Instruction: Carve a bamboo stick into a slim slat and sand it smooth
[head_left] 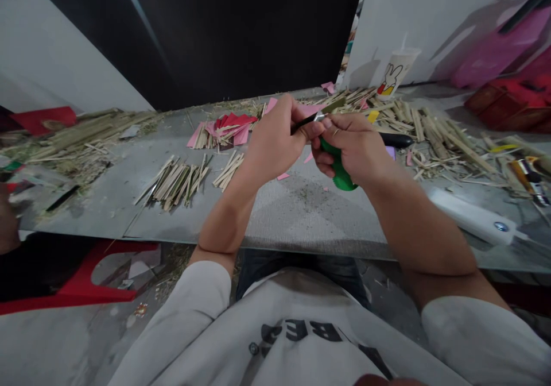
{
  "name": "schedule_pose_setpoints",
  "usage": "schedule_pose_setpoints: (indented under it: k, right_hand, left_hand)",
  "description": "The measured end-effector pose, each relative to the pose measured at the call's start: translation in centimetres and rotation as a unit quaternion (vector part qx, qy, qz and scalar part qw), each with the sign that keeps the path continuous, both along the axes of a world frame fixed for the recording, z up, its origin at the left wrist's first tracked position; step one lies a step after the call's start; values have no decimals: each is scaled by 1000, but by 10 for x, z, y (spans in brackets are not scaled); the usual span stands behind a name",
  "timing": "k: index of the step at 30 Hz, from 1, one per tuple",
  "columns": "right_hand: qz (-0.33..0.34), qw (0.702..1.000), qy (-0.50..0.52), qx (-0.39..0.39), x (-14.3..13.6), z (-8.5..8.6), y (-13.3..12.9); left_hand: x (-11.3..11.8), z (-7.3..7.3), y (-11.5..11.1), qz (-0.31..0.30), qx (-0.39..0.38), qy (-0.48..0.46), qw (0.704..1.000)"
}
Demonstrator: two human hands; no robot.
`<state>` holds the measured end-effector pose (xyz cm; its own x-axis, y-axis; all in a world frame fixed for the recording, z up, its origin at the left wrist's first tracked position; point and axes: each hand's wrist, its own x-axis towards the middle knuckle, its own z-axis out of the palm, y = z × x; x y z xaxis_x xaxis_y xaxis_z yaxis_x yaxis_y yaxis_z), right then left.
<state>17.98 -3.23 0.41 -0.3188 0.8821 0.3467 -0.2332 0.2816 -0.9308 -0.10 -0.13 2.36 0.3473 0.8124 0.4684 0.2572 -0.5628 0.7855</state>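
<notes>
My left hand (279, 139) is closed on a slim black piece (303, 123), its fingertips pinched near a small silver metal part (318, 116). Close against it, my right hand (359, 147) is wrapped round a rounded green object (342, 173), with thumb and forefinger at the same silver part. The fingers hide how these pieces join. A dark green flat strip (334, 105) sticks out just beyond the fingertips. Both hands are above the grey table (314, 219).
Cut sticks (176, 184) lie at left, with pink and red paper (235, 126) behind them. More sticks (443, 139), a black handle (398, 139), a cup (398, 73) and a white device (473, 216) are at right. Another person's hand (6, 219) shows at the left edge.
</notes>
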Motion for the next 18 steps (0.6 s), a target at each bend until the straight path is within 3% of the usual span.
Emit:
schedule_pose_setpoints:
  k: [3,6,10,18]
  right_hand:
    - [-4,1000,0,9,2,-1,0]
    - [38,999,-22,-15,8,1,0]
    - [80,995,-43,-49,12,4,1]
    - [9,1000,3,-16,-3,-3,-2]
  left_hand:
    - [-1,0,-2,-18,4,0,1000]
    - [-2,2,-7,-65,-46,-23,997]
    - [-3,6,-11,-59,-63,-17,996]
    - [-4,7,-8,-40,-89,-53,994]
